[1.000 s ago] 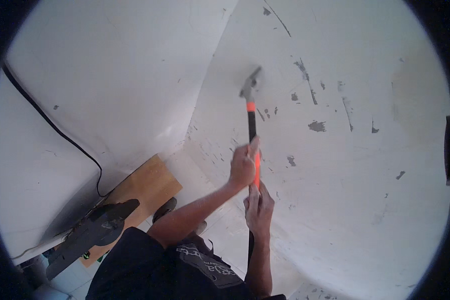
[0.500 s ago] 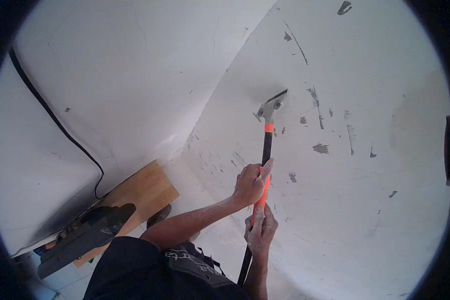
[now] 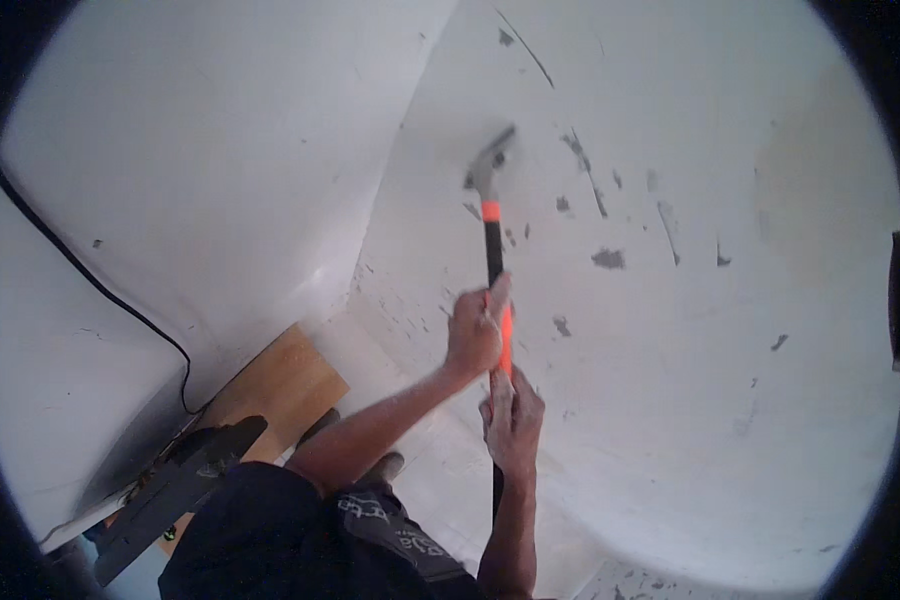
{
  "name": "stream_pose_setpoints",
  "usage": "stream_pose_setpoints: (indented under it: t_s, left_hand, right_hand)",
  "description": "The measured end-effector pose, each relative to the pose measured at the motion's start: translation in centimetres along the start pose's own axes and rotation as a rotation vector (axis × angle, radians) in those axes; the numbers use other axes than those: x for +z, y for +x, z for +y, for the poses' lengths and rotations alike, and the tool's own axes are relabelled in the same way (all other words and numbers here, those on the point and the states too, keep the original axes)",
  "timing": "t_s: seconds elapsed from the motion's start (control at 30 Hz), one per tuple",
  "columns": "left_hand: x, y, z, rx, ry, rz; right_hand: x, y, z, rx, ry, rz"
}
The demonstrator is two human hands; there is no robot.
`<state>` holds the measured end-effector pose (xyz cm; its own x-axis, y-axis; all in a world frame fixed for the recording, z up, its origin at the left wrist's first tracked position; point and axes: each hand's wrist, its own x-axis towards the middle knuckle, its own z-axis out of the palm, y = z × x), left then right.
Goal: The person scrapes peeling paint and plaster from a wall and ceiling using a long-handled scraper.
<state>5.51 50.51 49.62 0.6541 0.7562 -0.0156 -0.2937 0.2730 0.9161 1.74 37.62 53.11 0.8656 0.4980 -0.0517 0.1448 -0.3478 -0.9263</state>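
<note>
Nearest the camera, dark clothing fills the lower edge, and both bare forearms rise from it toward the wall.

The right hand (image 3: 513, 418) sits lower on the long handle (image 3: 494, 262), its grip closed around the black shaft below the orange section. The left hand (image 3: 475, 335) is just above it, fingers wrapped fully round the orange part, thumb side up. One hand stacked above the other looks like a hold meant for leverage and steering (the lower one pushing, the upper one guiding).

Above the left hand the handle runs up, black and then a short orange band, to the scraper head (image 3: 488, 165). The head is blurred, and seems to lie against the white wall (image 3: 730, 330), where grey patches and flecks show bare spots in the paint; whether it truly touches cannot be told.

Left of the handle and lower down, a wooden board (image 3: 282, 385) lies on the floor with a dark tool (image 3: 175, 482) beside it. A black cable (image 3: 90, 275) trails down the adjoining wall, well away from the handle.
</note>
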Motion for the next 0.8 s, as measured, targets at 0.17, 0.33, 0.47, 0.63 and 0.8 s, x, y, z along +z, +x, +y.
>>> stream_pose_setpoints:
  t_s: [0.17,0.33,0.47,0.63,0.8]
  left_hand:
    - [-0.3,0.5,0.7,-0.112,0.136,-0.145]
    - [-1.3,2.6,2.3,-0.028,-0.066,0.035]
    - [-1.9,3.1,2.0,-0.109,0.108,-0.004]
    - [-1.8,3.2,0.8,0.161,0.136,0.035]
    - [-1.8,4.0,1.7,-0.052,0.150,0.015]
  right_hand:
    - [0.6,0.3,-1.0,0.162,0.018,0.070]
    - [1.9,2.2,-1.4,-0.170,-0.059,-0.052]
    - [2.9,2.1,-1.7,0.043,-0.076,0.043]
    - [3.3,2.2,-2.2,0.074,-0.025,0.047]
    - [3.6,2.7,-3.3,0.010,0.008,0.045]
